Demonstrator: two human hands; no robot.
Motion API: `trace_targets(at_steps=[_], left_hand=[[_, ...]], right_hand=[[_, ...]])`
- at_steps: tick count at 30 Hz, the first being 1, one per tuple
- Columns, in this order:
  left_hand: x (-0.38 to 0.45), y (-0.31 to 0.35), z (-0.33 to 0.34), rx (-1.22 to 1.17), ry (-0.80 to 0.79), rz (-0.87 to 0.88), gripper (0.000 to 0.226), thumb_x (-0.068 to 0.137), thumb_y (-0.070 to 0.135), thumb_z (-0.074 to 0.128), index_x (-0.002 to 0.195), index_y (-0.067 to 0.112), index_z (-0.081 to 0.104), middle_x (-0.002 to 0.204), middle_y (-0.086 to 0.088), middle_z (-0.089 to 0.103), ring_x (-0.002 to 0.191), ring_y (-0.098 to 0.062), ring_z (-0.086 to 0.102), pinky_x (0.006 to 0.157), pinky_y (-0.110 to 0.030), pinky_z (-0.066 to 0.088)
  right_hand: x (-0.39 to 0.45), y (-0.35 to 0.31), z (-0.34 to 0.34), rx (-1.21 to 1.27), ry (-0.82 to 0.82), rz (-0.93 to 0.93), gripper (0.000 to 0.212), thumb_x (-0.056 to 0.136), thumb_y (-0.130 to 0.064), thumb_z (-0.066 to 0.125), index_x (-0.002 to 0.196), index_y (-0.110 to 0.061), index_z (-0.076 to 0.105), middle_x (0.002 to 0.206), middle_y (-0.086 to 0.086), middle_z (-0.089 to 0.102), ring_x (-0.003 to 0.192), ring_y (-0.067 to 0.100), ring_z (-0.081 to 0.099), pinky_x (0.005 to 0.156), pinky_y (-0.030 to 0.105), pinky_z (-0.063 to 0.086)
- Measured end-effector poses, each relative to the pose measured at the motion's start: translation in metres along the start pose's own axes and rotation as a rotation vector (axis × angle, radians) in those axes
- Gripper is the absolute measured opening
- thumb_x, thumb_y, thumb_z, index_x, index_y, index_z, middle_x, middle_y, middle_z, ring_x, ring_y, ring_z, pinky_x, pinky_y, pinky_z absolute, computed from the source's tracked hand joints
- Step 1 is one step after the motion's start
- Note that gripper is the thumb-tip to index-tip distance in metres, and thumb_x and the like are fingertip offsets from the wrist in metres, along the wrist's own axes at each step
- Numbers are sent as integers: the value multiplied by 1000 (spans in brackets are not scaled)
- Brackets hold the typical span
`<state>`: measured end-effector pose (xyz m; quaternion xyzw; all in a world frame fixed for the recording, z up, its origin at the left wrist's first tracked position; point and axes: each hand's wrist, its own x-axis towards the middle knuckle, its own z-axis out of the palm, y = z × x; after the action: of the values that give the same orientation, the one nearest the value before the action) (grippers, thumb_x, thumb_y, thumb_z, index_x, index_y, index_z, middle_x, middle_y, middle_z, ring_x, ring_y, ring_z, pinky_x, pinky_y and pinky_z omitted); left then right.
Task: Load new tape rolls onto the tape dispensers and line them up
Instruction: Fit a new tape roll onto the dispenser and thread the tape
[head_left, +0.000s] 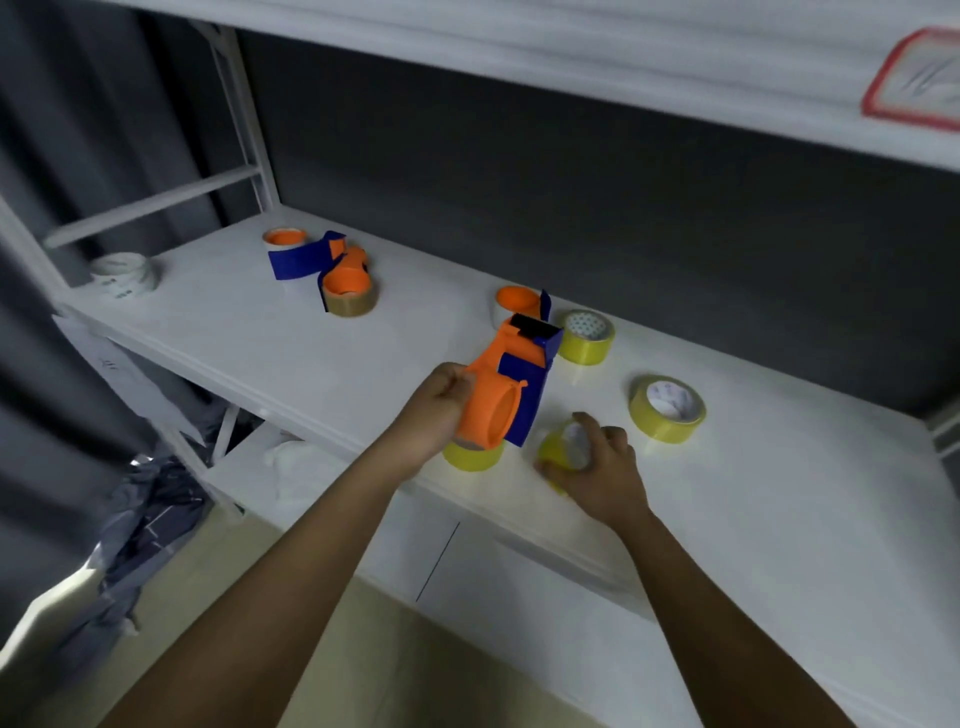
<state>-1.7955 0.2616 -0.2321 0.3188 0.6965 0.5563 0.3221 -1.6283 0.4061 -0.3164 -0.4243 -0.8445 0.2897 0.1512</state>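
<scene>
Head view shows a white shelf (322, 332) carrying tape dispensers and rolls. The left hand (434, 410) has a clenched grip on an orange and blue tape dispenser (506, 387), holding it tilted above the shelf with its empty orange hub facing the camera. Directly under it sits a yellow tape roll (475, 456), partly hidden by the dispenser. The right hand (597, 470) curls its fingers round another yellow roll (563, 449) at the front of the shelf, thumb on the near side. Two more yellow rolls lie flat further right: one (587, 336) just beside the dispenser's blue tip and one (667, 409) near the right hand. Behind the held dispenser an orange hub with a blue part (522, 303) rests on the shelf. Further left lie two more dispensers, one (298, 252) at the back and one (349, 288) carrying a brown roll. A white roll (124, 273) sits at the far left end.
</scene>
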Motion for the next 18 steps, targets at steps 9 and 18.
trace_targets(at_steps=[9,18], left_hand=[[4,12,3,3,-3,26,31,101,33,32,119,13,47,119,-6,56,107,-23,55,92,-37,46],[-5,24,10,6,53,70,17,101,30,34,108,21,46,115,-7,58,105,-24,57,95,-40,47]], right_hand=[[-17,-67,-24,850,165,-132,40,82,-38,61,117,-30,42,90,-34,61,85,-19,55,65,0,43],[-17,-103,-11,970,133,-172,37,84,-31,62,114,-32,41,113,0,56,90,-6,60,67,10,49]])
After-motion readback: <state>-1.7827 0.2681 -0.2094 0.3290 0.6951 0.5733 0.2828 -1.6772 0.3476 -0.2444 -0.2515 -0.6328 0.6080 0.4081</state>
